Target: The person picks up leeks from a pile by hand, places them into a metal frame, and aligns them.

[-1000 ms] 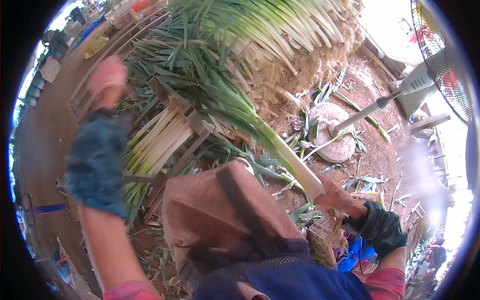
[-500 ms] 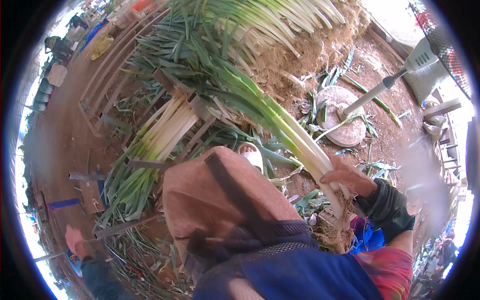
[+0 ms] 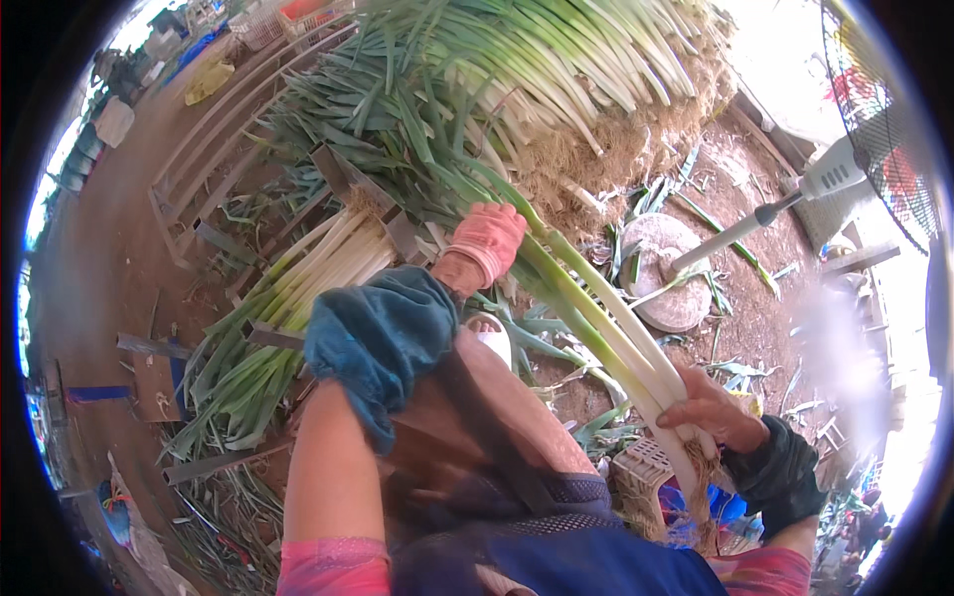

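Several long leeks (image 3: 628, 348) slant across my front, white root ends toward me and green leaves reaching the pile. My bare right hand (image 3: 717, 409) is wrapped round their white ends, just above the stringy roots. Farther up, my left hand (image 3: 487, 241), in a pink glove, is closed on the green part of the same leeks; its fingertips are partly hidden. Beyond lies a big heap of leeks (image 3: 596, 50) with tangled roots. Left of my knee, a bundle of leeks (image 3: 313, 268) rests in a metal frame (image 3: 338, 174).
A fan's pole rises from a round base (image 3: 651, 308) on the dirt floor at right, among loose leaves. A white plastic crate (image 3: 641, 477) stands by my right leg. Curved metal bars (image 3: 214, 149) are at far left. My sandalled foot (image 3: 489, 338) shows below my left hand.
My left hand has come from the lower left up to the leeks and closed on them. The right hand keeps its hold, slightly lower and farther right.
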`<action>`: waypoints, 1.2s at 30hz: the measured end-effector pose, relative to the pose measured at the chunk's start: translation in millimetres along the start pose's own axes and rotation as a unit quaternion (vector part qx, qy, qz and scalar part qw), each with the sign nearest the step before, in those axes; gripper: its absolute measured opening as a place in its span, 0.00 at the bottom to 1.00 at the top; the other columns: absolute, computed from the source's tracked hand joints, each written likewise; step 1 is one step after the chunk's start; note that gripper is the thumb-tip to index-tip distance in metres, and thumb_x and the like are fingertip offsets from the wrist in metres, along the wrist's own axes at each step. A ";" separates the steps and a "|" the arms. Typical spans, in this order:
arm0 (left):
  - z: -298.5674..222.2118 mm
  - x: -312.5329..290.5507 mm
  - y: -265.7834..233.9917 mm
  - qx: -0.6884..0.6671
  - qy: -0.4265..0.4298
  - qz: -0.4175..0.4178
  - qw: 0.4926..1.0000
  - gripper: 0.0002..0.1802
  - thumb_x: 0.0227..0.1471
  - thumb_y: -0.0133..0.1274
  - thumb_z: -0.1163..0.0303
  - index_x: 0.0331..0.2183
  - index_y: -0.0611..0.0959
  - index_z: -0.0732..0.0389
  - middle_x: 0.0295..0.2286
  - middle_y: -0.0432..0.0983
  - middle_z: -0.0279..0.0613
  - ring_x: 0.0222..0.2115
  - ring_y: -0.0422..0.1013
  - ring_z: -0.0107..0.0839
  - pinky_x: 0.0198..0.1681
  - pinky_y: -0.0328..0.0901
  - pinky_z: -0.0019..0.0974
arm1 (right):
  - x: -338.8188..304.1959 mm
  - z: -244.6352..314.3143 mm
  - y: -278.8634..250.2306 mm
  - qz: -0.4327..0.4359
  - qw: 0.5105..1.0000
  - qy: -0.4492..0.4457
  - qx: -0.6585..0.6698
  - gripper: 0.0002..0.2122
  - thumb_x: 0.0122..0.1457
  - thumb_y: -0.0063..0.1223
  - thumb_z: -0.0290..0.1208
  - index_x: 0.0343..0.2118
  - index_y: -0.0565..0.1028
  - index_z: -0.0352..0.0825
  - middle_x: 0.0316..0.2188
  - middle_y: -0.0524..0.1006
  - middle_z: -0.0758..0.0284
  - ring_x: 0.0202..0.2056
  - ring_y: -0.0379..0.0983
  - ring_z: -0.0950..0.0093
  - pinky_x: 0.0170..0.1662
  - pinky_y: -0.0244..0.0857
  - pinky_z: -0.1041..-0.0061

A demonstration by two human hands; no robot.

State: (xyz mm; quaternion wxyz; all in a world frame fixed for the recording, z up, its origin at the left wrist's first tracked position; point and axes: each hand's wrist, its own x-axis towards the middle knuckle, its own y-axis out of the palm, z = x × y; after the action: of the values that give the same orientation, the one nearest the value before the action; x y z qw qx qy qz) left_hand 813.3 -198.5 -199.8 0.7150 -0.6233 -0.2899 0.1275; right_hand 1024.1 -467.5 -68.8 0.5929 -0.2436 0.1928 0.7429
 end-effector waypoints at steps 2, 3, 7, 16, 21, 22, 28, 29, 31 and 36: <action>-4.8 4.5 4.3 -0.004 -0.023 0.079 0.997 0.12 0.46 0.46 0.71 0.36 0.77 0.55 0.36 0.72 0.40 0.42 0.67 0.39 0.49 0.59 0.43 | -4.1 5.7 -1.7 -0.003 0.999 0.025 0.041 0.24 0.43 0.56 0.24 0.47 0.67 0.29 0.33 0.74 0.66 0.35 0.70 0.78 0.39 0.64 0.79; -3.8 4.7 4.4 -0.014 -0.015 0.100 0.995 0.12 0.46 0.46 0.71 0.36 0.77 0.55 0.36 0.72 0.40 0.42 0.67 0.39 0.49 0.59 0.43 | -5.7 7.9 -3.5 -0.002 0.999 0.029 0.042 0.24 0.43 0.56 0.24 0.47 0.67 0.29 0.33 0.74 0.66 0.35 0.71 0.78 0.39 0.65 0.80; 10.5 2.2 2.9 -0.043 -0.033 0.050 0.997 0.08 0.45 0.50 0.69 0.31 0.78 0.58 0.30 0.74 0.42 0.34 0.71 0.40 0.41 0.64 0.41 | -6.0 7.1 -12.0 -0.006 0.998 0.041 0.041 0.24 0.44 0.56 0.24 0.47 0.67 0.29 0.33 0.73 0.66 0.35 0.71 0.78 0.40 0.65 0.80; 33.9 -13.7 7.7 -0.768 -0.241 0.142 0.576 0.08 0.51 0.52 0.69 0.30 0.79 0.65 0.16 0.68 0.32 0.14 0.64 0.23 0.16 0.60 0.26 | 3.2 -19.5 -28.2 0.006 0.997 0.036 0.070 0.22 0.46 0.56 0.28 0.46 0.69 0.29 0.34 0.73 0.69 0.37 0.68 0.79 0.41 0.63 0.80; 51.1 -3.0 -19.8 -0.944 -0.168 -0.060 0.278 0.09 0.50 0.54 0.68 0.27 0.77 0.64 0.15 0.67 0.33 0.12 0.62 0.26 0.17 0.63 0.33 | 5.1 -30.2 -28.0 0.039 0.988 0.049 0.142 0.23 0.48 0.53 0.27 0.49 0.65 0.29 0.35 0.73 0.66 0.34 0.71 0.78 0.38 0.66 0.81; 60.4 3.0 -32.1 -0.927 -0.178 -0.099 0.314 0.10 0.50 0.55 0.66 0.27 0.77 0.64 0.15 0.68 0.34 0.12 0.63 0.26 0.17 0.63 0.34 | 4.1 -32.3 -26.8 0.038 0.988 0.043 0.142 0.23 0.48 0.53 0.27 0.49 0.65 0.29 0.35 0.73 0.66 0.34 0.71 0.78 0.38 0.66 0.81; 69.5 12.2 -116.0 -0.747 -0.263 -0.174 0.585 0.10 0.48 0.57 0.67 0.30 0.79 0.64 0.18 0.72 0.38 0.13 0.67 0.23 0.16 0.66 0.29 | 2.4 -43.6 -27.1 -0.017 0.984 0.029 0.173 0.24 0.49 0.50 0.30 0.50 0.61 0.28 0.33 0.74 0.60 0.29 0.75 0.75 0.33 0.71 0.79; 49.4 8.0 -123.7 -0.740 -0.212 -0.169 0.616 0.08 0.49 0.56 0.68 0.29 0.79 0.63 0.19 0.72 0.37 0.14 0.67 0.22 0.16 0.66 0.28 | 4.3 -43.6 -30.2 -0.051 0.990 0.054 0.121 0.24 0.49 0.51 0.30 0.49 0.62 0.28 0.33 0.74 0.61 0.29 0.75 0.76 0.32 0.72 0.80; -14.1 -6.9 -127.3 -0.656 -0.159 -0.092 0.732 0.03 0.45 0.56 0.71 0.27 0.81 0.58 0.23 0.76 0.36 0.15 0.68 0.25 0.17 0.65 0.29 | 5.7 -40.5 -39.1 -0.043 0.990 0.022 0.132 0.24 0.49 0.51 0.30 0.50 0.62 0.28 0.33 0.74 0.61 0.28 0.74 0.78 0.30 0.72 0.79; -180.5 -50.2 -105.5 -0.761 0.118 0.298 0.564 0.22 0.49 0.49 0.52 0.35 0.77 0.62 0.33 0.74 0.49 0.33 0.70 0.34 0.31 0.67 0.33 | 0.1 -18.5 -60.3 -0.016 0.995 -0.013 0.098 0.21 0.49 0.50 0.27 0.48 0.65 0.28 0.33 0.74 0.62 0.29 0.74 0.77 0.33 0.70 0.81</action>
State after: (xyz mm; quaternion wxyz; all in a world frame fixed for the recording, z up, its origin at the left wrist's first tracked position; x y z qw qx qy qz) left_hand 857.8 -393.4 -120.7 -0.0745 -0.9971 0.0101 -0.0091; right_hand 1085.4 -464.6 -83.7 0.6285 -0.1779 0.2526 0.7138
